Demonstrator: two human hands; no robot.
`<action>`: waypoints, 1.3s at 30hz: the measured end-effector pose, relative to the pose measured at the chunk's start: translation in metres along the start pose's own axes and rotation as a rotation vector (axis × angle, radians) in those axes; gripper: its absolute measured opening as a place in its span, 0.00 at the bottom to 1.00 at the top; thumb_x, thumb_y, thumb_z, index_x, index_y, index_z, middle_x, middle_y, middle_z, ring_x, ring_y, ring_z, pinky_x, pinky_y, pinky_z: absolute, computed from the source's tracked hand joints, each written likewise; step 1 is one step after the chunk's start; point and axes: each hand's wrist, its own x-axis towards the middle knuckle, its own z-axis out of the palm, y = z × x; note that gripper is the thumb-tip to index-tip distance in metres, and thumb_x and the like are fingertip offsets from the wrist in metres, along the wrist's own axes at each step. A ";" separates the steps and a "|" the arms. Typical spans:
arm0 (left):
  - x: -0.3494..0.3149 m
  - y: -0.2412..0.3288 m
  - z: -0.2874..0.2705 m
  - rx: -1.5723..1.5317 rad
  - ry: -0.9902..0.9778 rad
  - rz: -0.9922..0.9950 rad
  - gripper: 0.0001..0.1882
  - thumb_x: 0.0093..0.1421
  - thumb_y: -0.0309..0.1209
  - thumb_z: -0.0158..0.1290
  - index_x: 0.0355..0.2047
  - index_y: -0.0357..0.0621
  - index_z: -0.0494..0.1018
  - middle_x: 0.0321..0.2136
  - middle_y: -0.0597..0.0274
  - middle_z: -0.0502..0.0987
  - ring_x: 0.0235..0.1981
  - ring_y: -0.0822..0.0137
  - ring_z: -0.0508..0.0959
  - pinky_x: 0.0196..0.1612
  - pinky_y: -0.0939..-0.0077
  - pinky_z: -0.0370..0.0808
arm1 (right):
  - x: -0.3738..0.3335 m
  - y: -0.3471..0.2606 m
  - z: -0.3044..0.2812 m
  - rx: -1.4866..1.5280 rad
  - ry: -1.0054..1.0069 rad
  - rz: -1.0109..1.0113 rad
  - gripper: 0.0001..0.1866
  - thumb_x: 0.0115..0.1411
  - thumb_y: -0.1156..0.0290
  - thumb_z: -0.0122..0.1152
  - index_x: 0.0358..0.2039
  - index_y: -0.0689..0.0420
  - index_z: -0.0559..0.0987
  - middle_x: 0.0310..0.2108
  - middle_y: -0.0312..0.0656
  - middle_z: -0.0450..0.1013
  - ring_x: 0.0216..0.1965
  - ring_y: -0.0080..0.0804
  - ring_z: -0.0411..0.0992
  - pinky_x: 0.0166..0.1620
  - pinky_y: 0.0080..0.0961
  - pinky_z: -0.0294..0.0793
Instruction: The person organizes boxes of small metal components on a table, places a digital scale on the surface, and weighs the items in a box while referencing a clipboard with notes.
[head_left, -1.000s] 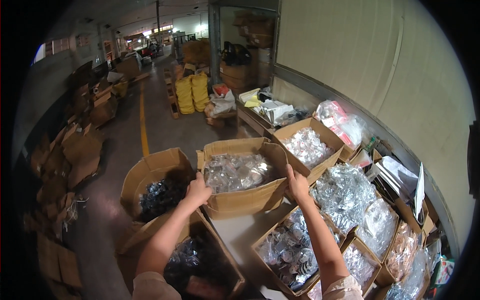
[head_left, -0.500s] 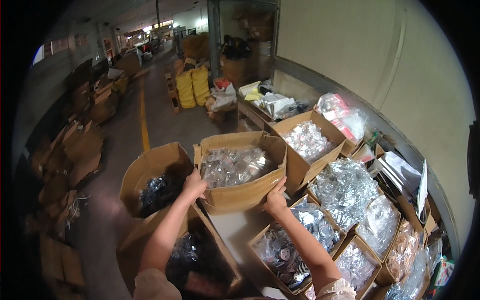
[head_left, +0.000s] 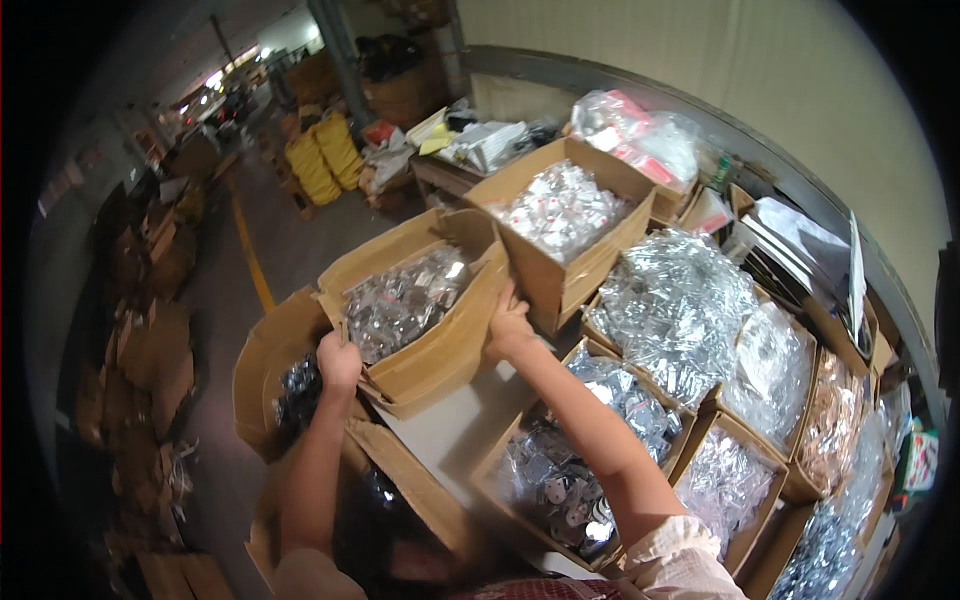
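Note:
Between my hands is an open cardboard box [head_left: 440,350] filled with small clear plastic packets [head_left: 405,300]. My left hand [head_left: 340,362] is closed on its near left corner. At the right end, my right hand [head_left: 511,325] grips the side, its fingers against the cardboard and partly hidden. Close beyond the right hand stands another cardboard box [head_left: 545,285] of whitish packets, so near that I cannot tell whether the two touch. Under my left forearm, a box [head_left: 255,385] holds dark packets.
White tabletop [head_left: 450,425] shows below the held box. On the right stand several boxes of bagged parts, among them a heap of silvery packets [head_left: 680,310]. A box with dark contents [head_left: 430,490] sits near my body. Yellow sacks [head_left: 325,160] and flattened cardboard [head_left: 150,350] lie farther off.
My view has turned and tilted. The held box now sits slanted, its right end closer to the box of whitish packets, with both hands still on it.

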 end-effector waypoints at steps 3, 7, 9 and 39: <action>0.004 0.032 0.037 0.252 -0.017 -0.120 0.15 0.52 0.30 0.49 0.35 0.30 0.78 0.33 0.35 0.79 0.41 0.36 0.78 0.44 0.54 0.73 | 0.020 0.025 -0.001 -0.030 0.044 0.038 0.80 0.35 0.71 0.81 0.69 0.55 0.21 0.56 0.69 0.58 0.51 0.58 0.71 0.55 0.34 0.73; 0.002 0.028 0.014 0.376 0.034 -0.073 0.16 0.54 0.32 0.50 0.35 0.30 0.78 0.35 0.33 0.79 0.44 0.37 0.77 0.47 0.53 0.73 | -0.001 0.021 0.000 -0.093 0.140 -0.173 0.72 0.41 0.72 0.76 0.71 0.54 0.27 0.54 0.62 0.65 0.48 0.56 0.74 0.51 0.40 0.76; -0.008 0.036 0.008 0.335 -0.062 -0.047 0.20 0.56 0.33 0.51 0.45 0.30 0.74 0.40 0.32 0.77 0.46 0.35 0.76 0.50 0.52 0.72 | -0.018 0.052 -0.010 -0.145 0.138 -0.154 0.67 0.44 0.70 0.73 0.71 0.55 0.32 0.53 0.62 0.67 0.47 0.56 0.75 0.49 0.41 0.77; -0.245 0.084 0.036 0.674 -0.878 0.425 0.17 0.55 0.38 0.51 0.24 0.35 0.79 0.26 0.41 0.80 0.31 0.42 0.81 0.41 0.50 0.77 | -0.310 0.217 -0.046 -0.448 0.601 -0.219 0.16 0.53 0.66 0.56 0.17 0.66 0.79 0.20 0.56 0.74 0.40 0.55 0.74 0.70 0.52 0.46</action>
